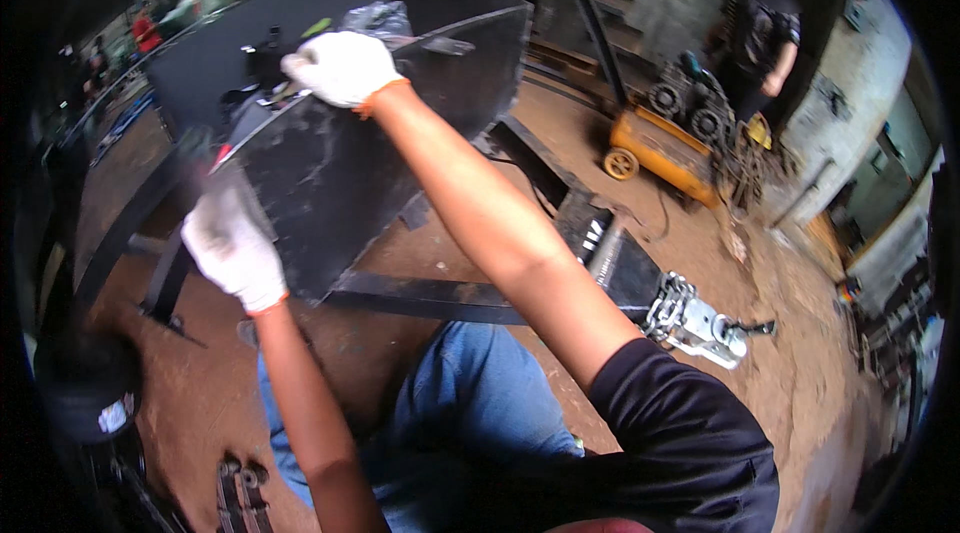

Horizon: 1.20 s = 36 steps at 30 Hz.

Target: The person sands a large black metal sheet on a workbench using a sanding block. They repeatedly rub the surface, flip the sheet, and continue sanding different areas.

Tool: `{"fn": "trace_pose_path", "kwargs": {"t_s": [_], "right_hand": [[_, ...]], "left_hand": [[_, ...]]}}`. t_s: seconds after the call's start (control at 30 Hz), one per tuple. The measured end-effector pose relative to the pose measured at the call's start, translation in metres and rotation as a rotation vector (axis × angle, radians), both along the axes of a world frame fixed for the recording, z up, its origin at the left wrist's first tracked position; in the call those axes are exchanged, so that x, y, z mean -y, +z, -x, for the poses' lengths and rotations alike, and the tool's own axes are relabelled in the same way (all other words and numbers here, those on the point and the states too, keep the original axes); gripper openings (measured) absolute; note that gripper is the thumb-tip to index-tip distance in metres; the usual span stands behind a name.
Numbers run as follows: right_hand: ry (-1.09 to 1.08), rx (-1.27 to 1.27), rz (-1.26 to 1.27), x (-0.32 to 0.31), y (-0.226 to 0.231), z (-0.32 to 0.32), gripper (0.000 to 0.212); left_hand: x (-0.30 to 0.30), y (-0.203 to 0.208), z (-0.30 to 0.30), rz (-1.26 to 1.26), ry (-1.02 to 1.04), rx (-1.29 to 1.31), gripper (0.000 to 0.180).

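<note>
A large black metal box (345, 193) with sloping sides, like a trailer body, stands before me. My right hand (345, 68), in a white knitted glove with an orange cuff, is closed above its near rim. What its fingers hold, if anything, is hidden. Lower down, outside the near left corner, my left hand (235, 243) wears a matching glove. Its fingers look curled, beside a blurred greyish shape with a red bit at the box's edge; I cannot name what they grip. Inside the box, a crumpled clear plastic bag (378, 21) lies beyond my right hand, with small dark parts nearby.
Black frame beams (430, 298) run under the box to a metal coupler (705, 333) wrapped in chain (668, 305) at right. Behind it stands a yellow air compressor (660, 148), with a person (765, 28) beside it. A dark tyre-like round object (90, 388) sits at lower left.
</note>
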State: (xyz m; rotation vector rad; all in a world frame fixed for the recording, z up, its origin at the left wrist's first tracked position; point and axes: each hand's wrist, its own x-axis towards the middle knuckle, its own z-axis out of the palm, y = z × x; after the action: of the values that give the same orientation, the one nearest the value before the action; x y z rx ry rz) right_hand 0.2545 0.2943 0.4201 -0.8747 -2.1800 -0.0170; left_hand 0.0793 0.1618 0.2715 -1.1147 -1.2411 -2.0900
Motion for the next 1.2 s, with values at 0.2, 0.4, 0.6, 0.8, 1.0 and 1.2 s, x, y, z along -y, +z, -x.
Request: {"fn": "trace_pose_path", "kwargs": {"t_s": [0.2, 0.4, 0.6, 0.8, 1.0, 1.2], "right_hand": [[-0.03, 0.024, 0.029, 0.006, 0.007, -0.001, 0.048], [-0.021, 0.05, 0.06, 0.004, 0.008, -0.002, 0.048], [-0.052, 0.141, -0.178, -0.022, -0.004, 0.012, 0.054], [0.081, -0.132, -0.33, -0.015, -0.003, -0.008, 0.039], [0.104, -0.471, -0.063, 0.135, -0.069, -0.016, 0.035], [0.353, 0.393, 0.234, 0.283, -0.265, -0.084, 0.049]], "left_hand": [[0.03, -0.083, -0.02, 0.198, -0.095, 0.095, 0.017], [0.035, -0.147, -0.018, 0.207, -0.325, 0.161, 0.015], [0.049, -0.145, -0.014, 0.348, -0.169, 0.108, 0.024], [0.049, -0.156, 0.0, 0.286, -0.296, 0.204, 0.026], [0.057, -0.159, 0.008, 0.28, -0.229, 0.193, 0.028], [0.049, -0.163, 0.009, 0.345, -0.162, 0.089, 0.029]]}}
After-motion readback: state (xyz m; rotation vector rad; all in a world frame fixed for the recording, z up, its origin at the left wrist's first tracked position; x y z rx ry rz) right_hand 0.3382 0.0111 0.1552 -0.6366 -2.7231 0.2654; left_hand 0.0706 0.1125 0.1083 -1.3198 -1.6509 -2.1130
